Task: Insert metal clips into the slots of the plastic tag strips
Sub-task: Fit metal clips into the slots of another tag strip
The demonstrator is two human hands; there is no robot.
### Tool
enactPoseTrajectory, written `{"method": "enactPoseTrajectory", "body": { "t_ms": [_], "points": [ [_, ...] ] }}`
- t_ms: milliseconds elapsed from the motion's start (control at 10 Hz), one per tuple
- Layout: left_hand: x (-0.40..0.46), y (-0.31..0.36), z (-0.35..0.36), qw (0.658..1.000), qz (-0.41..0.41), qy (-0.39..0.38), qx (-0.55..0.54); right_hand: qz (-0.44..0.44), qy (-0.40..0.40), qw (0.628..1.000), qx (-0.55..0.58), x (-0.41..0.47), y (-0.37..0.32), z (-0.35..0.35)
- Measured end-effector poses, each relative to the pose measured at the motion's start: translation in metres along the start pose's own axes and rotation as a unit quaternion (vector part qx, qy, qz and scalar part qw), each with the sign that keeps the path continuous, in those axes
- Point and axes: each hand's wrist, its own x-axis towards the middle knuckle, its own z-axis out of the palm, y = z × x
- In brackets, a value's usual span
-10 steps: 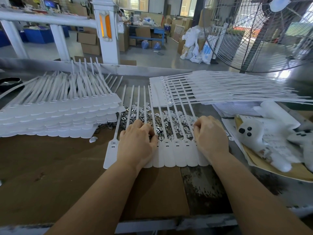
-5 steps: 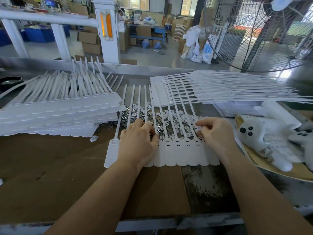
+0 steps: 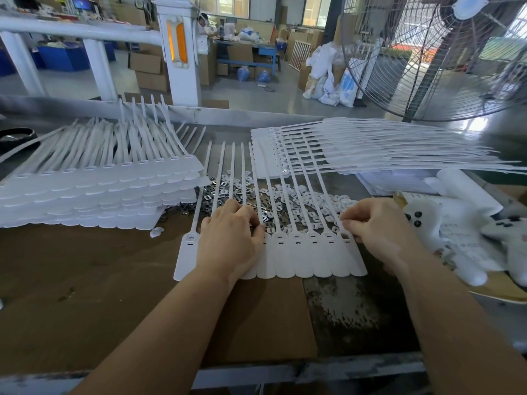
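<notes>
The left hand hides several tags of the strip.

A single wide-angle camera sits on the person's head, looking forward and down over both forearms. It is close to the table, whose near edge crosses the bottom of the view. The upper part looks out level across a workshop floor, with a large fan at upper right. Straight lines bow toward the edges.

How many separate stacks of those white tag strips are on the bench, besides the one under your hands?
2. One stack sits on the left, and the other stack lies at the far right with its tails fanning out rightward. More may lie outside the picture.
</notes>
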Motion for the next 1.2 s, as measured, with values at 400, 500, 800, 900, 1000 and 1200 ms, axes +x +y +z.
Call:
{"method": "enactPoseTrajectory", "body": {
  "t_ms": [400, 500, 800, 900, 1000, 1200],
  "points": [
    [0.001, -0.001, 0.001, 1.000, 0.001, -0.001, 0.001, 0.045, -0.023, 0.999, 0.007, 0.000, 0.006, -0.006],
    [0.001, -0.001, 0.001, 1.000, 0.001, -0.002, -0.001, 0.066, -0.040, 0.997, -0.011, 0.002, 0.006, -0.006],
    [0.000, -0.002, 0.001, 1.000, -0.001, -0.002, -0.002, 0.126, -0.098, 0.987, 0.033, 0.010, 0.004, -0.005],
    [0.000, -0.001, 0.001, 1.000, 0.001, 0.004, 0.000, 0.129, -0.111, 0.985, 0.034, 0.012, 0.003, -0.007],
    [0.000, -0.001, 0.001, 1.000, 0.001, 0.004, -0.001, 0.142, -0.120, 0.982, 0.040, 0.015, 0.001, -0.009],
    [0.001, -0.001, 0.001, 1.000, 0.000, 0.003, -0.001, 0.162, -0.139, 0.976, 0.042, 0.021, -0.004, -0.011]
  ]
}}
